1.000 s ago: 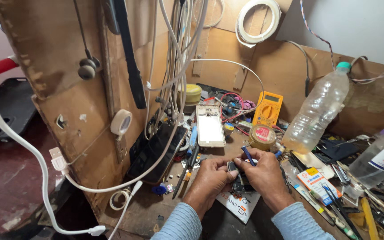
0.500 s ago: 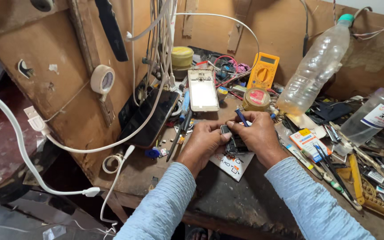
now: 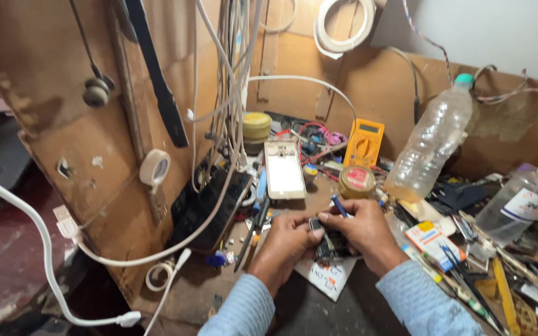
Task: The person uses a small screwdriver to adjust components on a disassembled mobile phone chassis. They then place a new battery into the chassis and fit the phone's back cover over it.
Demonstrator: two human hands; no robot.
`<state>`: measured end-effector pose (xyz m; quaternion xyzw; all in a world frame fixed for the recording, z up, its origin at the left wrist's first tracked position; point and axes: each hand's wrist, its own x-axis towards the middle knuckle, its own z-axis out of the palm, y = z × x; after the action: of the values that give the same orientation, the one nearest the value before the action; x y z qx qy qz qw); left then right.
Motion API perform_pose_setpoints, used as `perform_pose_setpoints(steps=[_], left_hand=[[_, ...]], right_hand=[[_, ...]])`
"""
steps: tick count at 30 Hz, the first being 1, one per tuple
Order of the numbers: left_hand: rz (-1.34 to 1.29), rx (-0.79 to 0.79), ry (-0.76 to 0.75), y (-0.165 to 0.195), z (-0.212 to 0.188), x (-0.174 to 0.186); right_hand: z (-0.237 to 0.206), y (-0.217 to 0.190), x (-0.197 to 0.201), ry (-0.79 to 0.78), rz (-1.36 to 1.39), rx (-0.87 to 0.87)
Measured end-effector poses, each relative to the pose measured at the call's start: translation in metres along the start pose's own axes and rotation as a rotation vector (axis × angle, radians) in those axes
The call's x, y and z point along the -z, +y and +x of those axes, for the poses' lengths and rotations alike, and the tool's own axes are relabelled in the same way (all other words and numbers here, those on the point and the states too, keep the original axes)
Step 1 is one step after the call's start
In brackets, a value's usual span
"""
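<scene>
1. Left hand (image 3: 284, 246) and right hand (image 3: 359, 231) meet over the bench middle, both pinching a small dark phone part (image 3: 326, 241) between fingertips.
2. Part sits just above a white printed card (image 3: 326, 274) on the bench; can't tell if it touches the card.
3. Right hand also grips a blue-tipped tool (image 3: 339, 206), tip angled up; looks like a screwdriver, too blurred to confirm.
4. White phone frame (image 3: 284, 168) lies flat just behind the hands.
5. Round tin with red label (image 3: 356, 181) beside it, yellow multimeter (image 3: 363, 142) behind.
6. Clear plastic bottle (image 3: 429, 142) leans at right, well apart from the hands.
</scene>
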<state>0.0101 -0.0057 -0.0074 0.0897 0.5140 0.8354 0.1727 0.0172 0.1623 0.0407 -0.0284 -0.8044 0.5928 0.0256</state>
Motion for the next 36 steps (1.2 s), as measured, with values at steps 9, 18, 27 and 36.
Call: perform_pose_setpoints(steps=[9, 18, 27, 36], left_hand=[[0.025, 0.060, 0.073, 0.009, -0.004, -0.007], [0.067, 0.060, 0.110, 0.008, -0.005, -0.005], [0.030, 0.072, 0.104, 0.012, -0.006, -0.006], [0.033, 0.073, 0.141, 0.005, 0.000, -0.006]], right_hand=[[0.000, 0.001, 0.001, -0.006, 0.094, -0.068], [-0.007, -0.005, 0.012, 0.098, 0.125, -0.002], [-0.025, -0.018, 0.026, 0.262, 0.071, 0.235], [-0.040, -0.018, 0.014, 0.327, 0.306, 0.422]])
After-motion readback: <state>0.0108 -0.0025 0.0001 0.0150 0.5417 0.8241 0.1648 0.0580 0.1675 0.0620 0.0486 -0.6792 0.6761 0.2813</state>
